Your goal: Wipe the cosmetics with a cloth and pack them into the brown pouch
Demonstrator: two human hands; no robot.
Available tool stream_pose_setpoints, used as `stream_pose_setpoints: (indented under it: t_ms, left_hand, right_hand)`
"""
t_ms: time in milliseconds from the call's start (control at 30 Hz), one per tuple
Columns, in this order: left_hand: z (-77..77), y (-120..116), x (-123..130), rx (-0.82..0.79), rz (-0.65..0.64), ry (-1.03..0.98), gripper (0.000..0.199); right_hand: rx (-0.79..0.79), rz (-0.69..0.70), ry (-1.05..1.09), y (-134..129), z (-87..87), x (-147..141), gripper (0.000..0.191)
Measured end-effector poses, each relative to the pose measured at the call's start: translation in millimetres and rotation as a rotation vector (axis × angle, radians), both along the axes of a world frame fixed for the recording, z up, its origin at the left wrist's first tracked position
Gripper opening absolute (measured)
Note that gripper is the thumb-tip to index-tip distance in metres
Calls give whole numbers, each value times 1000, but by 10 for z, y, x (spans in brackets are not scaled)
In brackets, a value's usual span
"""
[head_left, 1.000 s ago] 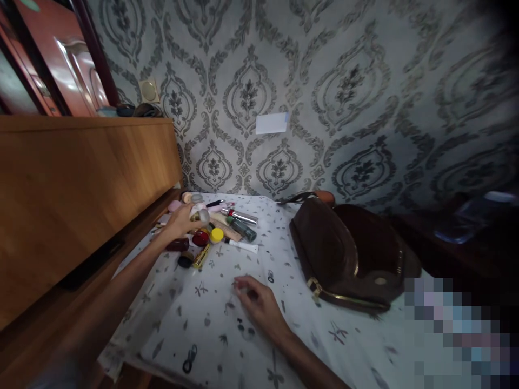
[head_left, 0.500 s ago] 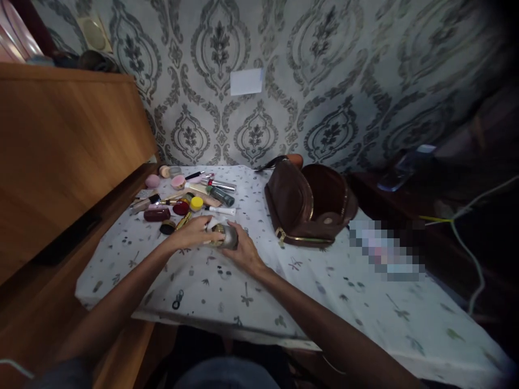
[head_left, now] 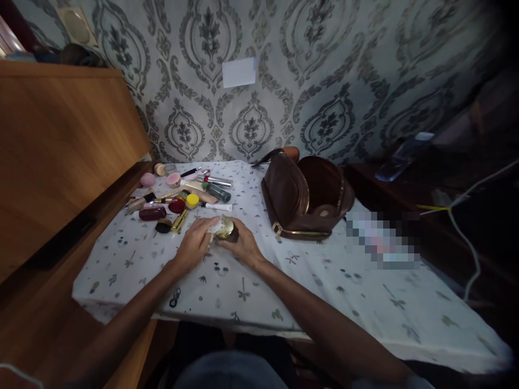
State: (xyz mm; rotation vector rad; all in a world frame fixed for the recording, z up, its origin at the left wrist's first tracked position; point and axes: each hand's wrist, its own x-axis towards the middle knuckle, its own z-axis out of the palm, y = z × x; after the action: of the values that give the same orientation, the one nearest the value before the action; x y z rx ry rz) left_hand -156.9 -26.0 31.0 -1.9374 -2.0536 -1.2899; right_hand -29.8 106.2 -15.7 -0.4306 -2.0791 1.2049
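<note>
My right hand (head_left: pixel 244 246) is closed around a small round jar (head_left: pixel 225 229) with a shiny gold-toned top and darker side. My left hand (head_left: pixel 195 243) has its fingers closed on a crumpled white wipe (head_left: pixel 215 227), pressed against the jar's left side. Both hands are just above the patterned tablecloth (head_left: pixel 243 308). Close to the left hand lie a gold tube (head_left: pixel 179 221) and a round black lid or compact (head_left: pixel 163 225). Behind them are a yellow-lidded pot (head_left: pixel 192 201), a dark red round case (head_left: pixel 177 205) and a maroon bottle (head_left: pixel 152 214).
A brown bag (head_left: pixel 284 194) stands unzipped right of the hands. More cosmetics, including a green tube (head_left: pixel 218 192) and a pink sponge (head_left: pixel 147 179), lie at back left. A wooden cabinet (head_left: pixel 68 162) borders the left; a clear bottle (head_left: pixel 401 159) lies at the right.
The jar has been turned in my hands so its gold-toned top now faces up towards me. My left hand has shifted along it with the wipe. The view has moved slightly.
</note>
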Motion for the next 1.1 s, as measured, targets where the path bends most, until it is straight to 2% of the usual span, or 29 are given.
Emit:
stream_pose_setpoints:
  t_ms: [167, 267, 400, 467, 600, 733, 900, 1100]
  left_hand:
    - [1, 7, 163, 94, -130, 224, 39]
    - [54, 57, 131, 80, -121, 259, 36]
    - [61, 77, 5, 24, -28, 220, 36]
    - [20, 53, -45, -2, 33, 187, 35]
    - [-78, -32, -72, -55, 110, 88, 32]
    - [-114, -125, -15, -82, 126, -29, 25]
    - [-98, -231, 98, -121, 156, -114, 17]
    - [-148, -317, 232, -101, 59, 7, 20]
  right_hand:
    - [52, 9, 28, -41, 16, 19, 62]
    - [128, 17, 41, -64, 36, 34, 55]
    - [173, 25, 12, -64, 27, 33, 63]
    - [167, 18, 6, -53, 9, 26, 70]
    - [156, 17, -12, -43, 0, 24, 71]
    - [69, -25, -69, -76, 64, 50, 75]
    - [11, -48, -122, -111, 150, 74, 61]
    - [83, -62, -78, -77, 69, 30, 59]
